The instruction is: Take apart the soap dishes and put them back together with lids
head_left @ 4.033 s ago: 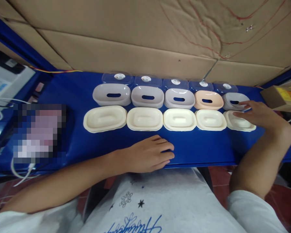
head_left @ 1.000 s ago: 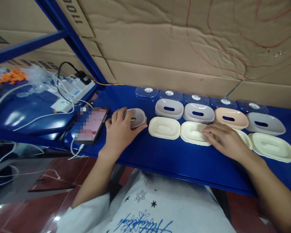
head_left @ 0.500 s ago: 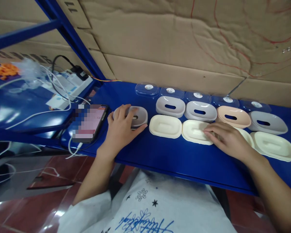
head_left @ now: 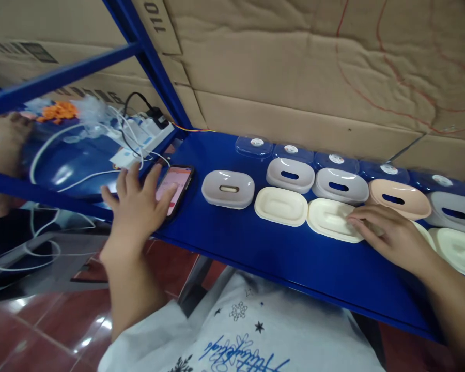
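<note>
My left hand is open, fingers spread, beside and partly over a phone with a lit screen. To its right lies a grey oval soap dish with a central slot, pale material showing through it. My right hand has thumb and fingertips drawn together at the right end of a cream oval tray; whether they grip anything is hidden. Another cream tray lies left of it. Behind are slotted grey dishes and a peach one.
Clear plastic lids with round stickers line the back, against a cardboard wall. A white power strip with cables and orange pieces sit left, past a blue frame bar. Another person's hand is at far left.
My left hand has let go of the grey soap dish and moved left to the phone, its fingers spreading. My right hand stays at the cream tray. The view has shifted left.
</note>
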